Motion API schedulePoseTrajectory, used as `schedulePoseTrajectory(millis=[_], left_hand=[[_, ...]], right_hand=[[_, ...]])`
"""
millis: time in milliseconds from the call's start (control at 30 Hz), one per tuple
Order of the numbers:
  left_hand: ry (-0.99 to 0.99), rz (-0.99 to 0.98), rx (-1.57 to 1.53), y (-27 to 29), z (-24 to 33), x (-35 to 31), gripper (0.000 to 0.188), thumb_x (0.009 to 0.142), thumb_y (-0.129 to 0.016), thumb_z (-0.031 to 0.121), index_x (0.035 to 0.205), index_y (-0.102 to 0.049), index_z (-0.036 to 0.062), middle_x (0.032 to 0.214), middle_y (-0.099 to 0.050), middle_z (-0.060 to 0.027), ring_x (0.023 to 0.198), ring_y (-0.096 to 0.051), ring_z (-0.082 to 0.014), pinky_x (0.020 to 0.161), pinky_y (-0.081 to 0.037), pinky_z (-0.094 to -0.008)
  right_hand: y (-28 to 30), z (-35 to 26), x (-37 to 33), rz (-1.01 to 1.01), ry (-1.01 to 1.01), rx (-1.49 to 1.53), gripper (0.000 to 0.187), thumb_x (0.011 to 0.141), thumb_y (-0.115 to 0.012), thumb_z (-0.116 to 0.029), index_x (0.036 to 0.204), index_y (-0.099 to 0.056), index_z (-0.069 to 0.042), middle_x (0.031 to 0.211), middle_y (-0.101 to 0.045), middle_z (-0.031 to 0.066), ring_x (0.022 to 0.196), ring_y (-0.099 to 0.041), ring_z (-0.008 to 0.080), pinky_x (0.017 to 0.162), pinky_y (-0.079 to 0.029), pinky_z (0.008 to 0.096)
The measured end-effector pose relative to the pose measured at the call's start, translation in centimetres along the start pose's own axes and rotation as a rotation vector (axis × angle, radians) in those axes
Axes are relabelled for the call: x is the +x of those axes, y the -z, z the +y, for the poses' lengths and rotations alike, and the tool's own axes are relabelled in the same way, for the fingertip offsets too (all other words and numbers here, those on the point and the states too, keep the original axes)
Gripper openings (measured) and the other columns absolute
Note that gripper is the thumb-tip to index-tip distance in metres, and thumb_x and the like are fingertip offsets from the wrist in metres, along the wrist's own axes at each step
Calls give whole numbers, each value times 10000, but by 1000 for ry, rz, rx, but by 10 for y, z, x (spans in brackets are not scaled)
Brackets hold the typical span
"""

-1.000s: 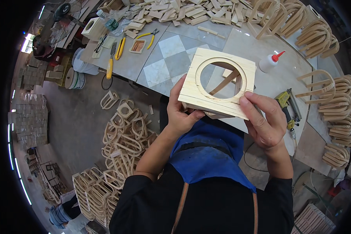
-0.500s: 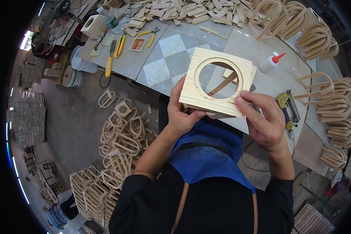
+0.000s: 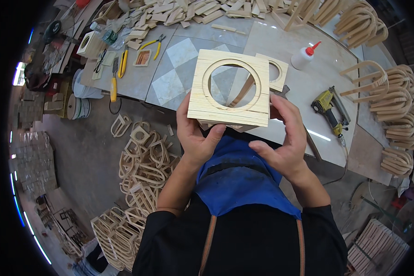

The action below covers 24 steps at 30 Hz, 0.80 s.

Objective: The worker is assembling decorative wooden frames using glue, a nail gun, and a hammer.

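A pale wooden box (image 3: pixel 253 117) with a large round stepped hole in its front face is held up over the near edge of the table. My left hand (image 3: pixel 195 140) grips its lower left corner, fingers behind the left side and thumb under the bottom edge. Beside the right side is my right hand (image 3: pixel 287 138), thumb spread wide from the fingers; whether its fingertips touch the box I cannot tell. Through the hole a brown strip (image 3: pixel 244 91) shows. Another wooden piece with a round hole (image 3: pixel 283 83) lies behind the box, partly hidden.
A yellow nail gun (image 3: pixel 325 109) and a red-tipped white glue bottle (image 3: pixel 302 59) are at the right. Bent wooden loops (image 3: pixel 393 94) line the far right. Wood strips (image 3: pixel 207 11) heap at the back. Pliers (image 3: pixel 158 48) lie left. More frames (image 3: pixel 145 170) pile on the floor.
The box has shifted left and been turned more level. My right hand has let go of its front lower right corner and opened, moving left with it. The whole view has shifted too.
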<state>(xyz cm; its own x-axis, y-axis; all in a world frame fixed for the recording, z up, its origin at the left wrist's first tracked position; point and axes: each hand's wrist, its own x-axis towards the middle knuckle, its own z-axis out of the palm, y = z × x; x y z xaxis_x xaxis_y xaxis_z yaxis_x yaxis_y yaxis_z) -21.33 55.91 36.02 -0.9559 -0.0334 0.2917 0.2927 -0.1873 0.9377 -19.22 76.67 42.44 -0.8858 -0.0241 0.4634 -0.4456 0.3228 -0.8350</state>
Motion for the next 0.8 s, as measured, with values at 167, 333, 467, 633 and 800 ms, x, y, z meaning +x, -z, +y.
schedulePoseTrajectory(millis=[167,333,467,633,800], left_hand=[[-168,47,-50,-11,14,4,968,880,-839,231,1593,-237,-26,1522,-469,-194,1331,-548,-275,1140,-422,-362],[-68,122,-42,-14,19,2,925,944,-769,355,1601,-243,-31,1596,-404,-215,1412,-486,-297,1199,-371,-392],[-104,99,-130,-9,12,-4,826,940,-768,132,1589,-284,-28,1618,-381,-210,1405,-497,-267,1187,-394,-364],[-98,110,-151,-11,11,-7,804,924,-786,121,1570,-328,-26,1605,-409,-194,1399,-503,-261,1184,-403,-360],[-121,121,-157,-13,5,-7,816,885,-819,103,1551,-366,-23,1584,-441,-185,1385,-518,-256,1180,-408,-362]], right_hand=[[-7,9,-4,64,-33,65,663,821,-875,-183,1359,-579,68,1304,-618,190,1052,-641,257,929,-560,344],[-11,8,-5,81,-22,58,600,821,-862,-106,1333,-609,75,1282,-634,193,1015,-660,247,894,-581,326],[-14,6,-9,125,-4,60,558,819,-856,-81,1307,-636,78,1268,-646,194,999,-668,243,884,-590,319],[-14,6,-11,131,-33,98,560,815,-852,-68,1313,-638,76,1282,-644,195,1014,-668,244,890,-590,316],[-15,14,-13,142,-43,62,564,811,-850,-57,1317,-638,72,1300,-635,198,1024,-665,240,899,-586,313]])
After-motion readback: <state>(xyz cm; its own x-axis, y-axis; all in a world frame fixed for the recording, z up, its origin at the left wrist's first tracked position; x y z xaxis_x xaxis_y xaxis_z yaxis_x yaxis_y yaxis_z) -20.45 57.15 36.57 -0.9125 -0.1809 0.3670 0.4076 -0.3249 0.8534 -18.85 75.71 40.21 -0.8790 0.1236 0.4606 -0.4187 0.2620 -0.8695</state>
